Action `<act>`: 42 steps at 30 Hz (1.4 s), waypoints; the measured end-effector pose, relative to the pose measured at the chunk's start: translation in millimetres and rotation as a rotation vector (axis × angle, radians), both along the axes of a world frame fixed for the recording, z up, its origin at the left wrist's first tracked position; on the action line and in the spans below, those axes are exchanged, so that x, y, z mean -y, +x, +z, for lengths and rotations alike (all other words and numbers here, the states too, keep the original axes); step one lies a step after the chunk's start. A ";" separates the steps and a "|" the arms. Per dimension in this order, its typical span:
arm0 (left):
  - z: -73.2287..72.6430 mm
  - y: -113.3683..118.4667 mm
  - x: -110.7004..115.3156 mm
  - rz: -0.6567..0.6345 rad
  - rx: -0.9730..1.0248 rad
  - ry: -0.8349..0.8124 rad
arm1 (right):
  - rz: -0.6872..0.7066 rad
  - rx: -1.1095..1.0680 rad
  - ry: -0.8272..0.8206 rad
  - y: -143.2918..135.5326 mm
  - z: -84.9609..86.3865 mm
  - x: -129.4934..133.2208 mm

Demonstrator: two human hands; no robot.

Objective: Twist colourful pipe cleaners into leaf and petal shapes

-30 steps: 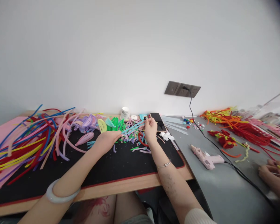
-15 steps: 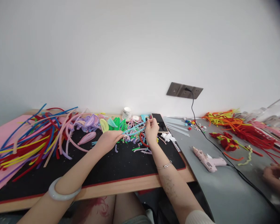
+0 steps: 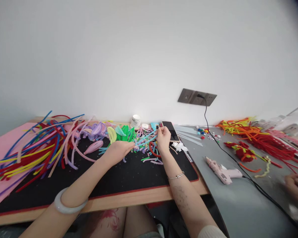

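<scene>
Light-blue fuzzy strips stretch above a black mat between left hand and right hand, both pinching them closely, the left's hold partly hidden; uneven pulling could slip one free.

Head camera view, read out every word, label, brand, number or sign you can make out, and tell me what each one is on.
No text can be read.
White cup: faint marks, too small to read.
Small white case: a dark mark, too small to read.
Pink glue gun: patterned, no readable lettering.
Wall socket panel: nothing legible.
</scene>
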State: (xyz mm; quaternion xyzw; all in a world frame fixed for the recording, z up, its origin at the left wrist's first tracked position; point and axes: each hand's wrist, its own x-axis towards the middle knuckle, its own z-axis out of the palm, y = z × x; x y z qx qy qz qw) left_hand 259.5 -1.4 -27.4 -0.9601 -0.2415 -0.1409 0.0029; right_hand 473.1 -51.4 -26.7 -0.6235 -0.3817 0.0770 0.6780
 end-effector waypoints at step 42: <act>-1.9 -8.6 -8.4 0.083 0.103 -0.063 | 0.863 -0.628 -0.092 -15.1 -4.6 0.0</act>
